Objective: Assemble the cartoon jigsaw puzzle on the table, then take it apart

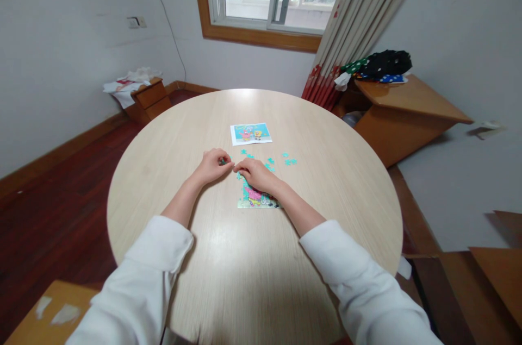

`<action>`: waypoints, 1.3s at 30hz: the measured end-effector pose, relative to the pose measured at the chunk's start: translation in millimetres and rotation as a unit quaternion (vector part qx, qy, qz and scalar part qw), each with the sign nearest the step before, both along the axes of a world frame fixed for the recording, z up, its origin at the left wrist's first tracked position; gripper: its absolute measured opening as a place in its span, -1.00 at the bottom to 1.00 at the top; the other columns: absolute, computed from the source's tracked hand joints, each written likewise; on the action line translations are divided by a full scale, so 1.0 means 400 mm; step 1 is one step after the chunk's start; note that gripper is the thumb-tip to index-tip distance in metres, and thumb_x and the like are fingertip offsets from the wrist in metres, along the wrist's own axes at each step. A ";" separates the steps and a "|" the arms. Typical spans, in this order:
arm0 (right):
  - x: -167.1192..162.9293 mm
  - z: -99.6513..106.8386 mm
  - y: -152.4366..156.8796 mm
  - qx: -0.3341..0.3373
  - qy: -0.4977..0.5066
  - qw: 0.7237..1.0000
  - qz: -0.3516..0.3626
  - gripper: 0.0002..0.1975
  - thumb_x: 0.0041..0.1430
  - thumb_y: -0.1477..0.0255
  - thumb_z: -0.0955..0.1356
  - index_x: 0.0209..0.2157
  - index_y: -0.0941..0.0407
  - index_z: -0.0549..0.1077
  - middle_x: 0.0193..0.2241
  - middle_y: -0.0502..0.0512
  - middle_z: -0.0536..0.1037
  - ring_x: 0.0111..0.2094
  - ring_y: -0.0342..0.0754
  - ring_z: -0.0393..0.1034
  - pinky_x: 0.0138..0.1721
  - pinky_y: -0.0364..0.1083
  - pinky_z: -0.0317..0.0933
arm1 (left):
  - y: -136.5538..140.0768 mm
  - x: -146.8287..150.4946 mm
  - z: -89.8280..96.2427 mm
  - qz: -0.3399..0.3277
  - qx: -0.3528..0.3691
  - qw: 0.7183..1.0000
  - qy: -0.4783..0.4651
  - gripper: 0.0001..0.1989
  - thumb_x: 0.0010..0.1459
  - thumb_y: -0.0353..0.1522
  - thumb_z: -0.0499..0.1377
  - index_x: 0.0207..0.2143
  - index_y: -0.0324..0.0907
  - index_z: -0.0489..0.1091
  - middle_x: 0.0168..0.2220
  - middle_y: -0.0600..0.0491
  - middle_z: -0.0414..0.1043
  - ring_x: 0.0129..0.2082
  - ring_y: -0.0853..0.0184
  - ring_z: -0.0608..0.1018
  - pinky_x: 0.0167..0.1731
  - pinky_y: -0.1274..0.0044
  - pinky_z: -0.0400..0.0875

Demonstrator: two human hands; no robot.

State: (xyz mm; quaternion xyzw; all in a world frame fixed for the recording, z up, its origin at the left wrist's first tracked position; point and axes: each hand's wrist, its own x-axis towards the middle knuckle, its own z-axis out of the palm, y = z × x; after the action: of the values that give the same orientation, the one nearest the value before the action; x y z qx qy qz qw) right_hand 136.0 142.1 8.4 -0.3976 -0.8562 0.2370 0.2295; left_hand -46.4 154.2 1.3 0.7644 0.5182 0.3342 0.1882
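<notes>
A partly assembled jigsaw puzzle [255,196] lies on the round table, teal with a pink cartoon figure. My right hand [256,174] reaches over its upper part and hides much of it. Thumb and fingers of that hand are pinched together near the puzzle's upper left edge; whatever is between them is too small to make out. Just to the left, my left hand [214,165] is curled, fingertips close to those of the right. A bit of teal, like a puzzle piece [222,161], shows inside its curled fingers. Loose puzzle pieces [291,162] lie right of the hands, others just beyond them.
Beyond the hands lies a reference picture card [253,133] on the pale round table [244,263]. A wooden cabinet [408,111] with clothes on top stands at the right. A small drawer unit [150,99] is at the far left, and a stool [53,312] at the near left.
</notes>
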 end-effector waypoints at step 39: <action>0.010 -0.027 0.001 -0.015 0.083 0.996 -0.001 -0.85 0.10 0.60 0.26 -0.32 0.14 0.42 -0.39 0.02 0.45 -0.35 -0.13 0.29 -0.27 -0.16 0.10 | -0.002 0.003 0.009 -0.143 -0.144 0.978 -0.049 -0.80 -0.16 -0.27 0.25 -0.59 -0.23 0.36 -0.59 0.12 0.34 -0.55 0.45 0.34 -0.49 0.57 0.20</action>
State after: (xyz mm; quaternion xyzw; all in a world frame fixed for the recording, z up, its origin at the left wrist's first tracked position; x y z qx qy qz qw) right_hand 139.8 142.7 -2.4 -0.3807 -0.8302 0.2818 0.2940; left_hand -45.0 153.5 4.7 0.7782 0.4364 0.2630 0.3671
